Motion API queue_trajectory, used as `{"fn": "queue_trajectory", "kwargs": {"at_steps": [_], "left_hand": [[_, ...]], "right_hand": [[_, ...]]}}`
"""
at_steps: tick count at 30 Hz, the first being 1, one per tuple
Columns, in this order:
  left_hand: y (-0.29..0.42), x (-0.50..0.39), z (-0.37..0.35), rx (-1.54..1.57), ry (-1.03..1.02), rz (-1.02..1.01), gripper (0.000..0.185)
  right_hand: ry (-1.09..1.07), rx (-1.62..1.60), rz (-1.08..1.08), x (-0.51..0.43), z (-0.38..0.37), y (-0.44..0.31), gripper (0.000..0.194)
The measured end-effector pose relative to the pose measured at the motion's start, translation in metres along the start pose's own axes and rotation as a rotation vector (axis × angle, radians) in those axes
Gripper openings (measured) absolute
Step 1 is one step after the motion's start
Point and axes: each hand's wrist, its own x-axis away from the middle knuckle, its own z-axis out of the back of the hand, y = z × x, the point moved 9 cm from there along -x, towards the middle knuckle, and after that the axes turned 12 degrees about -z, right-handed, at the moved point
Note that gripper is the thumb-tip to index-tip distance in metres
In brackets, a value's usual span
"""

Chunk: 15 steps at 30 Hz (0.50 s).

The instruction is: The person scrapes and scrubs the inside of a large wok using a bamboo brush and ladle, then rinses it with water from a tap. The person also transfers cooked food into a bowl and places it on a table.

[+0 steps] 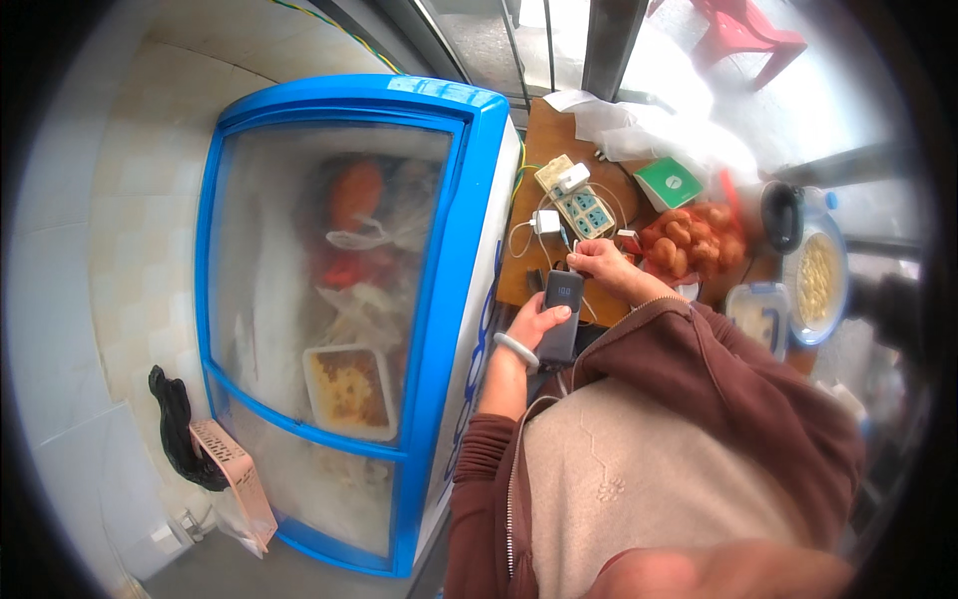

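A dark grey power bank with lit digits on its face rests in my left hand, the thumb across its front. A pale bangle circles that wrist. At the bank's upper end, my right hand pinches a white cable plug; whether it sits in the port cannot be told. Just beyond lies a power strip on the wooden table. One white charger is at the strip, and another white charger lies beside it, with white cables looping around them.
To the left stands a blue-framed, glass-topped freezer holding bagged food and a tray. A red net bag of brown round produce, a green box, a lidded plastic container and a basin of pale food occupy the right. A pink basket hangs lower left.
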Motion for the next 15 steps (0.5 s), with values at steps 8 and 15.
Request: {"fn": "queue_trajectory", "kwargs": {"at_steps": [8,15], "left_hand": [[-0.009,-0.002,-0.004,-0.039,-0.035,0.08,0.055],[-0.008,0.001,-0.019,0.192,-0.092,0.094,0.061]], "right_hand": [[-0.133,-0.021,-0.208,0.002,0.005,0.025,0.013],[-0.086,-0.086,-0.13,0.006,0.007,0.018,0.01]]}}
